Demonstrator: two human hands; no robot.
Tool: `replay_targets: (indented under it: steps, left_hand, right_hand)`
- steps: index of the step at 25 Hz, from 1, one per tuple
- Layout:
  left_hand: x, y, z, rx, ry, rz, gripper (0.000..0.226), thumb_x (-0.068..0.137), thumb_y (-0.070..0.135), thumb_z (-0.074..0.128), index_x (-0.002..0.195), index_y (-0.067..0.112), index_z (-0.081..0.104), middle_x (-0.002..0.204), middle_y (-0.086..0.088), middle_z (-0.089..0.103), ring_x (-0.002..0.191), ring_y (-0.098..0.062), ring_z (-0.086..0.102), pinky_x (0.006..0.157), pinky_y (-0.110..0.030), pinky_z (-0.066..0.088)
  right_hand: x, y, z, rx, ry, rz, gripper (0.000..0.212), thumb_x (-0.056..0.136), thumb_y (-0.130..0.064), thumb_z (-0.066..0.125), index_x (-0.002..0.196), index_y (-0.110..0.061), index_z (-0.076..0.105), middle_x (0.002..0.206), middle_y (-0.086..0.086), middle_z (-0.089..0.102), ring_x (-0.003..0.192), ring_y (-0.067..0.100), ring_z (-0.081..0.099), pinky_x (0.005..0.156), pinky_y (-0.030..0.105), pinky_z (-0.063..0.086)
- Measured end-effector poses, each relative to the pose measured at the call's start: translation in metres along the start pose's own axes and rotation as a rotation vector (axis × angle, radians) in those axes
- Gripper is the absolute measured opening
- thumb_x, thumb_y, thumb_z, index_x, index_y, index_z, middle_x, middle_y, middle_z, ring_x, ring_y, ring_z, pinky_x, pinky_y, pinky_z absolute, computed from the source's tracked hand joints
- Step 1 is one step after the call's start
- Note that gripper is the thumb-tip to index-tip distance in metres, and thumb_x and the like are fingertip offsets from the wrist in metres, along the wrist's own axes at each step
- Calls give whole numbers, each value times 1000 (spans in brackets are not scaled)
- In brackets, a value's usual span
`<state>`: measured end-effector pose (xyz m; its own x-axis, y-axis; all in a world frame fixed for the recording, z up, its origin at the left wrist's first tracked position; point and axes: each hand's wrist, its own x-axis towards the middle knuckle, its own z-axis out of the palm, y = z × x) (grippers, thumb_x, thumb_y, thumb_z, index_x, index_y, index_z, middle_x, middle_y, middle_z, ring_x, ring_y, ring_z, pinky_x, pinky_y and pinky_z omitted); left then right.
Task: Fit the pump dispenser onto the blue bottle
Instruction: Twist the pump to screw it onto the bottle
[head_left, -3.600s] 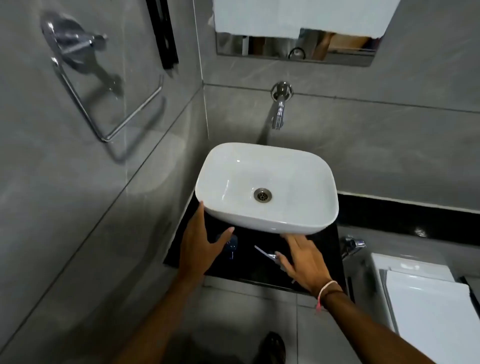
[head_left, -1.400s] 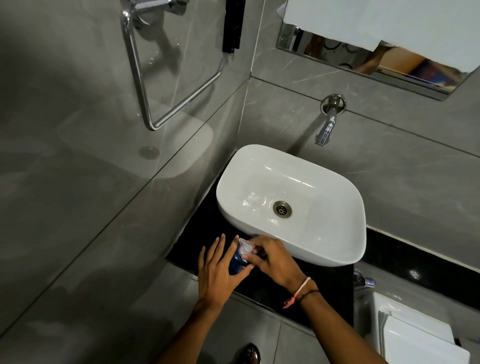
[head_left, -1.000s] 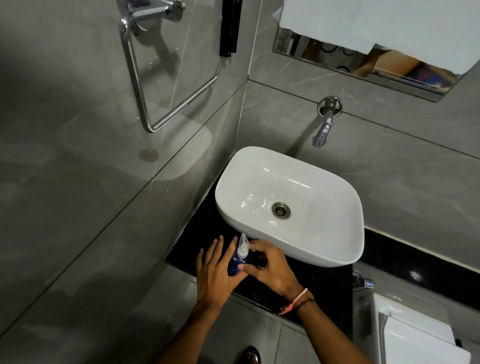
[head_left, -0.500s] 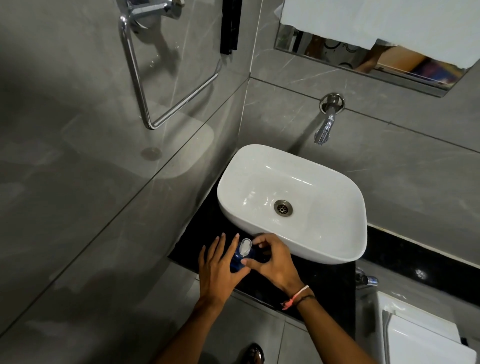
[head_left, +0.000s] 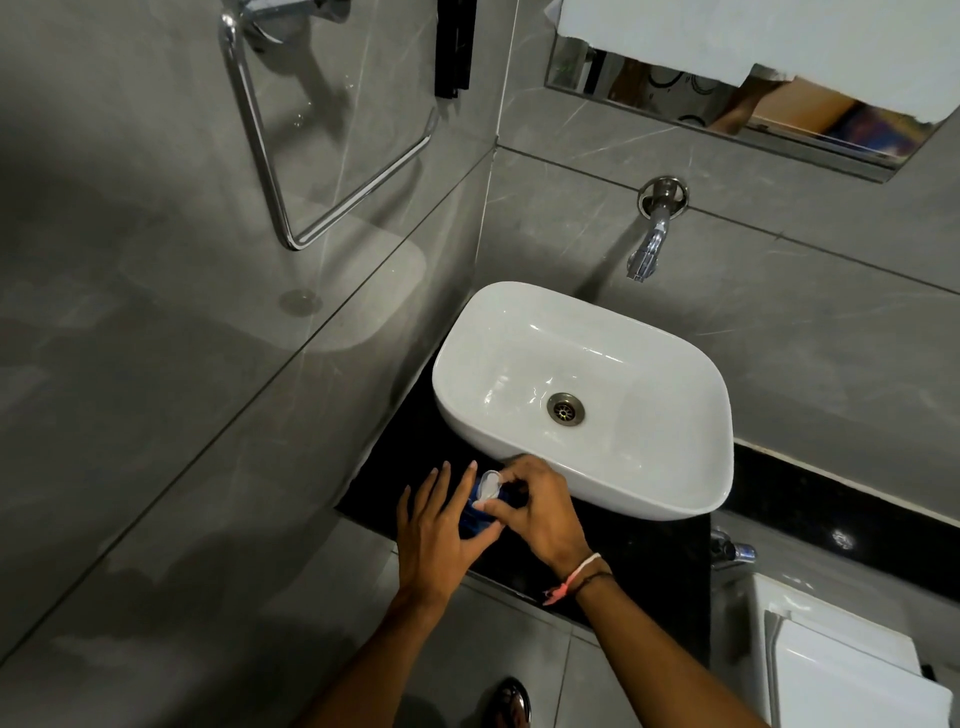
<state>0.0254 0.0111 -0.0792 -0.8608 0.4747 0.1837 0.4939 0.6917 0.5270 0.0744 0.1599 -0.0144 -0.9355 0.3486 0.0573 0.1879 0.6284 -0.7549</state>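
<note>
Small blue plastic bottle (head_left: 471, 512) upright on the glossy black counter (head_left: 644, 551), just in front of the white ceramic basin (head_left: 670, 457); clear plastic pump dispenser (head_left: 489, 484) now seated lower on its neck than half a second ago, nozzle swung round; probably mid-twist, thread partly taken up. Left hand (head_left: 434, 538), grip closed round the bottle; right hand (head_left: 537, 512), grip pinched on the pump collar.

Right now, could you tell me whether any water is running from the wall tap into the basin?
No, the wall tap shows no stream beneath its spout, and the white basin below it looks dry around the drain.
</note>
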Motion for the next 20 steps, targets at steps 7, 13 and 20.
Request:
replay_targets:
  steps: [7, 13, 20]
  left_hand:
    - [0, 2, 3, -4, 19, -9, 72, 72, 53, 78, 134, 20, 62, 134, -14, 65, 128, -32, 57, 102, -58, 46]
    - [0, -1, 7, 2, 16, -12, 71, 71, 50, 79, 132, 17, 63, 133, -14, 66, 128, -33, 57, 101, -58, 46]
    - [0, -2, 6, 40, 37, 1, 66, 75, 53, 72, 132, 20, 63, 133, -11, 66, 128, -32, 57, 101, -57, 46]
  right_hand:
    - [-2, 8, -2, -169, -113, -153, 33, 93, -28, 72, 121, -12, 70, 127, 1, 64, 120, 16, 55, 102, 29, 48]
    - [-3, 7, 0, -188, -140, -220, 32, 97, -24, 66, 127, -11, 65, 133, 3, 60, 123, 17, 50, 107, 30, 43]
    - [-9, 6, 11, -323, 12, -206, 28, 97, -36, 66, 117, -17, 71, 122, -4, 69, 106, 19, 53, 93, 34, 45]
